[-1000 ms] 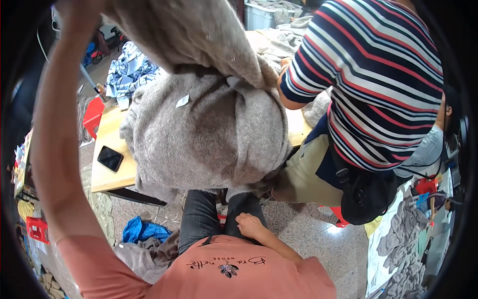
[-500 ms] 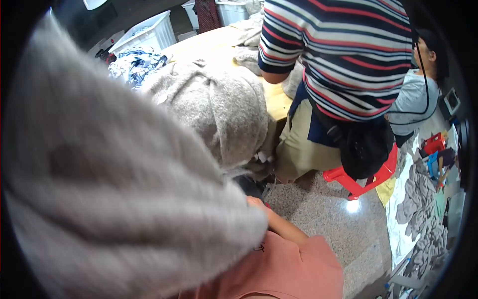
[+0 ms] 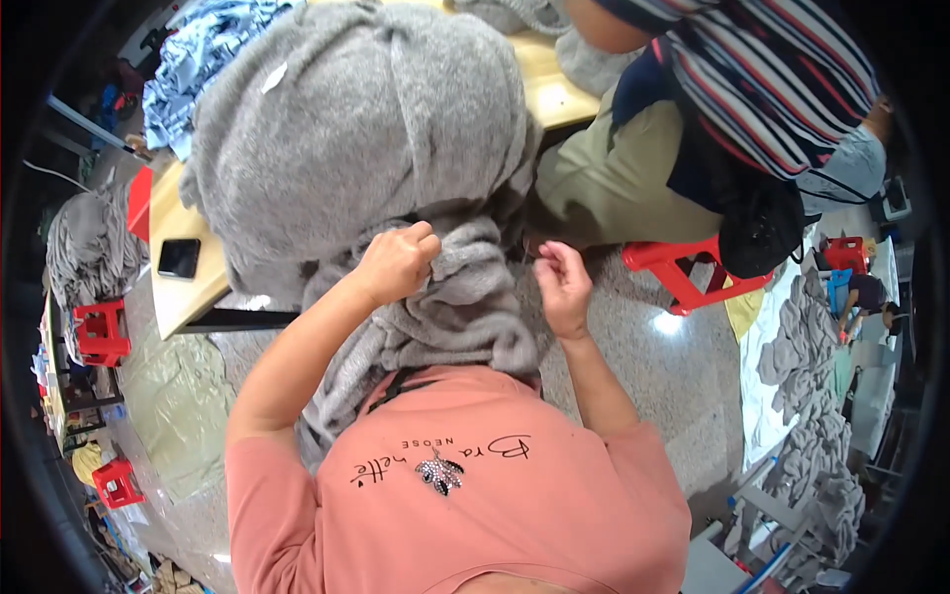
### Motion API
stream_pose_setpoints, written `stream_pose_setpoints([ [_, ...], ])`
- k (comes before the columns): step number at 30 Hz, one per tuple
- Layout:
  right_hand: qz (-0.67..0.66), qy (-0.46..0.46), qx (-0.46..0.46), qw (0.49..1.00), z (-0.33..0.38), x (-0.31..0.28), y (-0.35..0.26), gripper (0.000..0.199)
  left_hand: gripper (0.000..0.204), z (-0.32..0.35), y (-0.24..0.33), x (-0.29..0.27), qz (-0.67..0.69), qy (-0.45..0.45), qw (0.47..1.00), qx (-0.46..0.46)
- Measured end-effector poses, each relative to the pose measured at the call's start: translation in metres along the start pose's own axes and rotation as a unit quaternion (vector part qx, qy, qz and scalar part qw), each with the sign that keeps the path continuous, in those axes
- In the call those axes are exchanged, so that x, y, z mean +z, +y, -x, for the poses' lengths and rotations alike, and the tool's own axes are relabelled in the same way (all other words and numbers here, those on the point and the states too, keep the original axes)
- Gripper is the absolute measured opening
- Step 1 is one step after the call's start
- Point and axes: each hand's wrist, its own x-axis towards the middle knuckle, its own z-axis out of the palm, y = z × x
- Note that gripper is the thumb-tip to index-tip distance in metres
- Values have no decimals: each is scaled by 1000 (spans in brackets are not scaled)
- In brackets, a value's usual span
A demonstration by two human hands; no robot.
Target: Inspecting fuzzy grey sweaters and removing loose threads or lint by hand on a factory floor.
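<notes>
Left hand: curled over grey cloth; cannot tell whether gripping;
Right hand: released, loosely bent, beside cloth;
Grey cloth: heaped before shirt, likely for easy reach

Matt, fuzzy, rough-napped grey cloth

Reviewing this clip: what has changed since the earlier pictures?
The grey cloth, earlier lifted over the pile, has come down toward the person. The left hand has dropped from the upper left to the cloth, fingers curled, grip unclear. The right hand has risen from the thigh to the cloth's right. Pile and phone stay on the table.
</notes>
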Motion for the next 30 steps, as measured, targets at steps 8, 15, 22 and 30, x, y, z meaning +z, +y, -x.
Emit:
stream_pose_setpoints([
  [8,171,-168,-211,947,-8,99,-10,54,10,19,-15,1,288,74,941,-160],
  [15,72,-144,-97,982,-21,101,9,26,17,42,-33,9,344,136,882,-291],
  [22,-178,-42,99,978,-45,59,-11,22,22,75,-2,-7,106,288,906,-291],
  [30,-74,-108,77,988,-28,85,-19,24,70,58,5,34,87,216,958,-168],
])
